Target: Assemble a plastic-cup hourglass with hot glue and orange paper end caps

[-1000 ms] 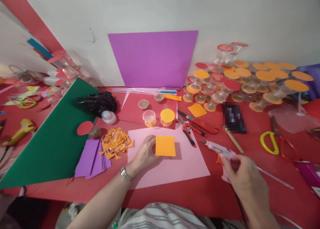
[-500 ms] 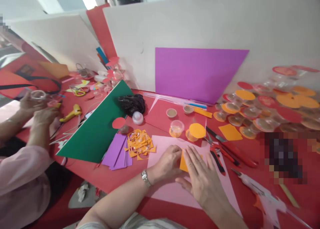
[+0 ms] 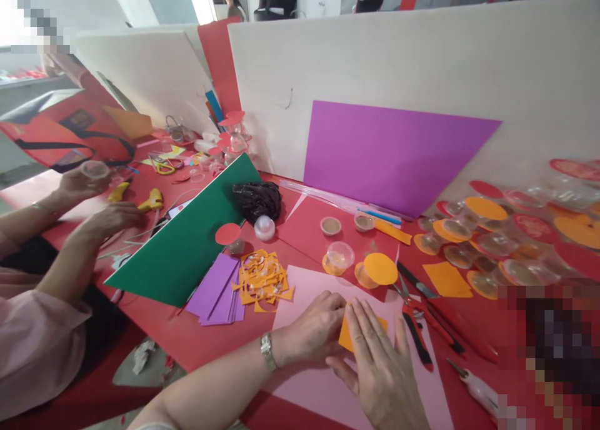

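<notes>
Head view: a desk covered in red paper (image 3: 187,339) fills the lower part, and on it, nearest the person, lies a pale pink paper sheet (image 3: 304,289). A small orange paper square (image 3: 347,337) lies on that pink sheet, mostly hidden beneath both hands. The left hand (image 3: 319,327), with a metal watch at the wrist, has its fingers curled and pinching the square's left edge. The right hand (image 3: 380,369) lies flat on top of the square with its fingers spread. Just left of the pink sheet sit a heap of orange paper offcuts (image 3: 262,281) and a stack of purple paper pieces (image 3: 216,289), and beyond them a large green sheet (image 3: 187,236) rests tilted. Red-handled scissors (image 3: 424,320) lie just right of the hands. A white glue gun (image 3: 475,389) lies near the lower right edge. Clear plastic cups with orange and red paper discs (image 3: 473,230) crowd the right side of the desk. A large purple sheet (image 3: 394,155) leans against a white partition board (image 3: 375,55) that closes off the back of the desk, and a crumpled black bag (image 3: 257,199) sits at its foot. At far left a co-worker in a pink sleeve holds a clear cup (image 3: 94,169) in one hand, the other hand (image 3: 115,217) beside a yellow glue gun (image 3: 152,199). Above the partition the room shows bright light and dark shapes too small to tell.
</notes>
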